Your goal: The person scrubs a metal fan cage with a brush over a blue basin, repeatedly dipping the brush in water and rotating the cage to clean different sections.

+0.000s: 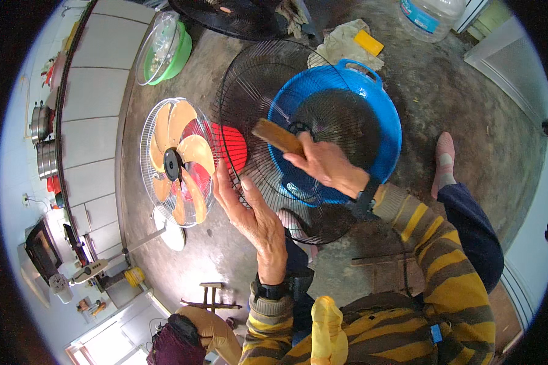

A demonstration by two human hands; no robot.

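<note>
A black wire fan guard (244,98) stands tilted over a blue plastic basin (390,132). The guard's left rim runs between the thumb and fingers of my left hand (255,221), which grips it. My right hand (331,166) holds a brown wooden brush (276,136) against the guard near its hub; the bristles are hidden. Through the wires I see dark liquid in the basin. Left of my left hand is a fan head with orange blades (194,153) in a clear-looking wire cage, on a pole and round base (173,235).
A red tub (230,147) sits behind the fan. Farther off are a green bucket (178,54), a cloth with a yellow block (369,43) on it, a large clear bottle (431,20) and another dark round fan part (237,18). A person (187,337) is at lower left, near a wooden stool (211,299).
</note>
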